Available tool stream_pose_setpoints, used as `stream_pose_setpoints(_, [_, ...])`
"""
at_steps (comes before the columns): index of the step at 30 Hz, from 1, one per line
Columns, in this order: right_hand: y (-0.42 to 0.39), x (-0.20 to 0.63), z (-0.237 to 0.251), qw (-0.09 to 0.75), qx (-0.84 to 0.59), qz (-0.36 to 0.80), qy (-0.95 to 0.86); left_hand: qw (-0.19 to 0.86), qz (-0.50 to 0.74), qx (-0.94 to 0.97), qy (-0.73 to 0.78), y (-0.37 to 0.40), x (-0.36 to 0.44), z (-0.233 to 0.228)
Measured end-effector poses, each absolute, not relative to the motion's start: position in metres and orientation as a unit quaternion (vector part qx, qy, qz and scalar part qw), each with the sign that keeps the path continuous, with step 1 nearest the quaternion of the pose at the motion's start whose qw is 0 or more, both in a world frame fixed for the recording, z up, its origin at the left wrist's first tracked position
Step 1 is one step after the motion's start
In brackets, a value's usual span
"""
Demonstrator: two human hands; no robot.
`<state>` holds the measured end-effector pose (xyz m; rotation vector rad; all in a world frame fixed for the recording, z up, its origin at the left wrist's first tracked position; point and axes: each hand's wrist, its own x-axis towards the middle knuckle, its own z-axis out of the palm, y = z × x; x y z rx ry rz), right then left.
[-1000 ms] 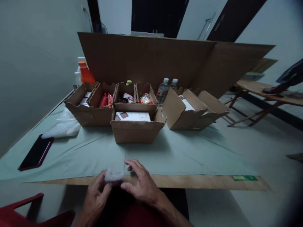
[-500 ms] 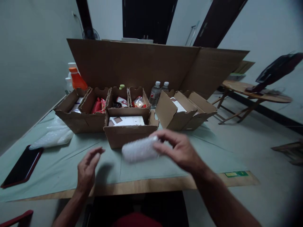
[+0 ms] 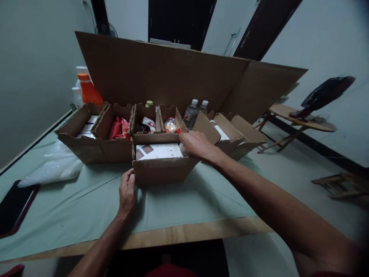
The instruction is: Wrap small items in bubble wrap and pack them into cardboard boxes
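Wrap under right hand — barely visible in box.

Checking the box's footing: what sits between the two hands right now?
In the head view, the open cardboard box with its white carton lies between left hand and right hand.

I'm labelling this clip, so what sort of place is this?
Probably a makeshift packing station in a plain room: open cardboard boxes of small goods sit on a cloth-covered table, a large cardboard sheet stands behind, and bubble wrap lies nearby.
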<state>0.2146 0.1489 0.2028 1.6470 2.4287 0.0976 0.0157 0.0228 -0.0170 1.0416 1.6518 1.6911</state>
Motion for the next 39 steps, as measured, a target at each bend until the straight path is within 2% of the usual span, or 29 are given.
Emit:
stream_pose_setpoints(5, [0.161,0.216,0.19,0.123,0.544,-0.01,0.83,0.287,0.627,0.397,0.606,0.023,0.015,-0.014])
stream_pose_setpoints(7, [0.157,0.229,0.194,0.088,0.541,-0.012,0.836,0.286,0.629,0.395,0.606,0.024,0.014,-0.014])
stream_pose_setpoints(9, [0.143,0.251,0.199,-0.027,0.539,-0.01,0.842,0.283,0.634,0.391,0.604,0.024,0.013,-0.014])
stream_pose_setpoints(12, [0.109,0.293,0.194,-0.263,0.526,-0.01,0.809,0.264,0.643,0.391,0.603,0.019,0.01,-0.014])
stream_pose_setpoints(13, [0.098,0.306,0.186,-0.313,0.524,-0.019,0.792,0.254,0.644,0.396,0.604,0.016,0.009,-0.012])
stream_pose_setpoints(15, [0.083,0.325,0.161,-0.357,0.524,-0.066,0.771,0.238,0.644,0.411,0.599,0.011,0.008,-0.009])
stream_pose_setpoints(20, [0.101,0.313,0.088,-0.326,0.467,-0.274,0.775,0.292,0.644,0.443,0.552,0.02,0.017,0.009])
stream_pose_setpoints(23, [0.114,0.299,0.069,-0.34,0.452,-0.357,0.743,0.316,0.634,0.46,0.535,0.03,0.034,0.021])
stream_pose_setpoints(27, [0.068,0.308,0.067,-0.326,0.494,-0.338,0.732,0.311,0.599,0.481,0.559,-0.005,0.048,0.022])
stream_pose_setpoints(30, [0.011,0.301,0.071,-0.35,0.456,-0.318,0.754,0.302,0.562,0.454,0.622,-0.065,0.035,0.017])
stream_pose_setpoints(33, [-0.011,0.265,0.082,-0.351,0.4,-0.321,0.784,0.21,0.557,0.373,0.712,-0.1,0.006,0.028])
stream_pose_setpoints(36, [0.014,0.239,0.097,-0.348,0.39,-0.319,0.791,0.124,0.601,0.368,0.698,-0.085,-0.004,0.051])
stream_pose_setpoints(39, [0.039,0.263,0.104,-0.349,0.434,-0.31,0.771,0.15,0.636,0.416,0.633,-0.053,0.025,0.064])
